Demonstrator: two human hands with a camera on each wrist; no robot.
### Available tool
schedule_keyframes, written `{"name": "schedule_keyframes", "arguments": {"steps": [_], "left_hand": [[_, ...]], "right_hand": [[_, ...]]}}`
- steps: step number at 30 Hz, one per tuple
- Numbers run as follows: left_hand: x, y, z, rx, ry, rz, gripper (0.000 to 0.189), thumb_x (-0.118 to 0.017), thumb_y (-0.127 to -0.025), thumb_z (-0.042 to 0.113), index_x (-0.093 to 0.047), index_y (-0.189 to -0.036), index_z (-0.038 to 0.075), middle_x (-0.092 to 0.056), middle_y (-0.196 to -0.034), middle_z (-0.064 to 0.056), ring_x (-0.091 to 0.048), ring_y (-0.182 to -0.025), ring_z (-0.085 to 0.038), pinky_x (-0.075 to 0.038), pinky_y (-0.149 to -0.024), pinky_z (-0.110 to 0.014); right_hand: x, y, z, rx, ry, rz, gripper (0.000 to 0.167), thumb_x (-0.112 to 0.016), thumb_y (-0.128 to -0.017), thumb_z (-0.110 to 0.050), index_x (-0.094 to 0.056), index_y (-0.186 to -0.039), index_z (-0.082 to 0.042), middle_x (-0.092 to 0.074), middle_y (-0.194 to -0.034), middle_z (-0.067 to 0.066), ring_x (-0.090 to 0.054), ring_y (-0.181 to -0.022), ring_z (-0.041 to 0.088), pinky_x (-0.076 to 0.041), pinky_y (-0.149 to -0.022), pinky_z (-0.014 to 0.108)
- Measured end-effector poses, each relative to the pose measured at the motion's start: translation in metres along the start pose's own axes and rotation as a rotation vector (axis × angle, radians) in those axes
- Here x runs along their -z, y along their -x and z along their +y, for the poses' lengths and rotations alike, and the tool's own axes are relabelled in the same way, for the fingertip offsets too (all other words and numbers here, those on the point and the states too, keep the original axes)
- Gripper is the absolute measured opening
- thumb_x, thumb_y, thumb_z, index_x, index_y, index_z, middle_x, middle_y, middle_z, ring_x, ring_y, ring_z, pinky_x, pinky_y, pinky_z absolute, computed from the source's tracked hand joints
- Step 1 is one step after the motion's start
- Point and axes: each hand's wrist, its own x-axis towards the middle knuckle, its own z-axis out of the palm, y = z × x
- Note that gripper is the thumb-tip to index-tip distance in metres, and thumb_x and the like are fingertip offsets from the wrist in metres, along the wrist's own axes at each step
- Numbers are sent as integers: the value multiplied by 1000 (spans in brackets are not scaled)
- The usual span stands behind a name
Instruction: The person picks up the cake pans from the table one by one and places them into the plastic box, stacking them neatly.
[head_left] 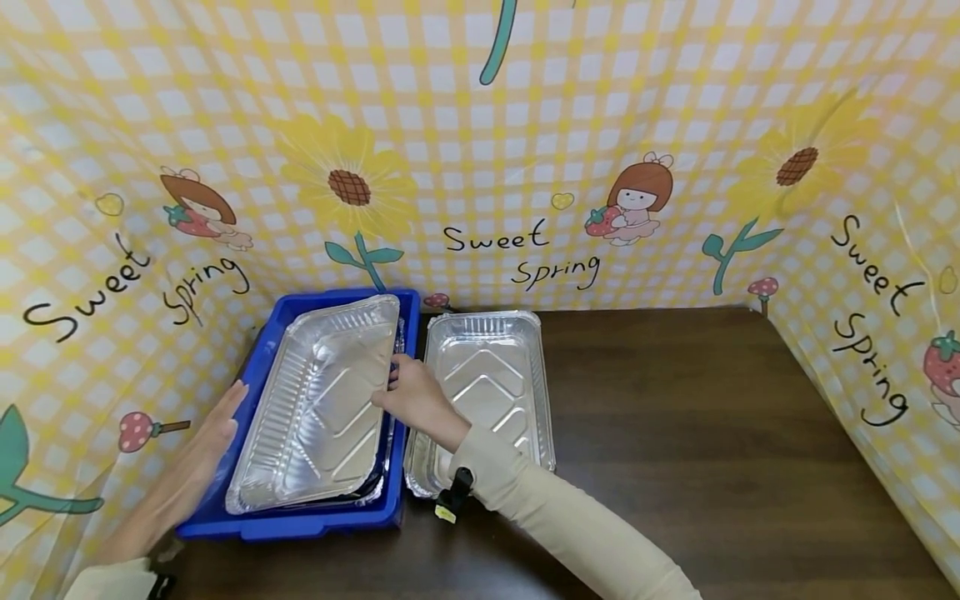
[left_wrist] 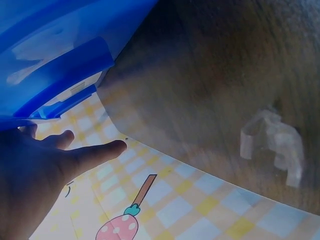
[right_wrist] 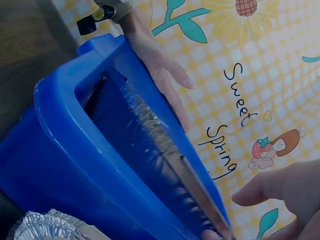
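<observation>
A shiny foil tray (head_left: pixel 333 400) lies tilted in the blue plastic bin (head_left: pixel 322 530), its right side raised. My right hand (head_left: pixel 420 400) grips the tray's right edge, thumb on top and fingers curled underneath. In the right wrist view, the foil tray (right_wrist: pixel 155 130) shows edge-on inside the bin (right_wrist: pixel 65 120), with part of the right hand (right_wrist: pixel 295 195) at the lower right. Extended fingers of my left hand (head_left: pixel 198 458) lie along the bin's left side; the left wrist view shows that hand (left_wrist: pixel 55 160) beneath the bin's rim (left_wrist: pixel 65 70). More foil glints under the tilted tray, mostly hidden.
A second foil tray (head_left: pixel 487 367) stands on the dark wooden table (head_left: pixel 675 450), just right of the bin. Yellow checked cloth (head_left: pixel 480 150) walls the table at the back and both sides. A pale, blurry strip (left_wrist: pixel 280 145) shows in the left wrist view.
</observation>
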Motion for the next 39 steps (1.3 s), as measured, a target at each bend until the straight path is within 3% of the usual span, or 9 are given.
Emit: {"name": "schedule_keyframes", "arguments": {"steps": [5,12,20,22,26,30,34,37,39], "left_hand": [[-1,-1,-2,-12,-5,1,58,-25,-116,17,-9,-172,16,-1,-177,-11,1,-158,-7,6,-116,-18],[0,-1,-3,-21,-25,-2,59,-27,-116,16,-9,-172,15,0,-177,-13,2,-158,-5,6,-114,-17],[0,-3,-2,-9,-61,-6,59,-29,-117,17,-9,-172,15,0,-177,-11,1,-156,-2,5,-114,-14],[0,-3,-2,-9,-64,-6,59,-30,-116,17,-9,-172,15,0,-177,-11,1,-157,-2,5,-114,-14],[-1,-3,-2,-14,-63,-5,59,-30,-116,16,-9,-172,14,0,-177,-13,2,-157,-3,6,-114,-14],[-1,-4,-2,-15,-59,-5,60,-30,-116,15,-9,-172,14,-1,-177,-14,1,-157,-3,5,-114,-14],[-1,-4,-2,-17,-62,-5,60,-30,-116,15,-9,-172,15,-1,-177,-13,1,-157,-3,6,-114,-15],[0,-2,-3,-26,-73,-3,59,-30,-116,15,-9,-172,14,-1,-177,-13,2,-157,-3,7,-114,-14],[0,-2,-2,-24,-75,-6,60,-30,-116,15,-9,-172,14,-1,-177,-13,2,-157,-2,7,-114,-14]], "right_hand": [[7,5,-1,30,137,-52,54,-74,-88,-19,-66,-136,6,-65,-112,15,-60,-94,21,-53,-84,32],[13,6,4,78,132,-68,48,-73,-90,-17,-68,-131,7,-59,-96,9,-50,-82,13,-45,-71,24],[11,6,3,166,309,-137,53,-75,-89,-18,-69,-137,4,-72,-117,15,-59,-110,19,-50,-92,21],[10,6,3,175,304,-136,52,-75,-89,-18,-70,-135,5,-74,-106,12,-60,-103,17,-50,-91,21],[11,6,3,194,211,-144,42,-71,-89,-10,-72,-125,9,-54,-66,-1,-49,-67,9,-43,-66,19],[13,7,3,151,89,-148,46,-64,-89,-7,-67,-130,13,-37,-55,-9,-36,-50,4,-32,-53,20],[14,8,1,77,35,-148,61,-64,-89,-10,-56,-146,11,-52,-66,-2,-43,-57,7,-36,-58,20],[13,10,-1,55,45,-148,63,-66,-89,-13,-56,-148,9,-72,-98,11,-57,-77,12,-47,-73,20],[12,12,-3,46,51,-147,64,-66,-89,-14,-56,-148,8,-71,-128,16,-63,-98,15,-51,-89,21]]}}
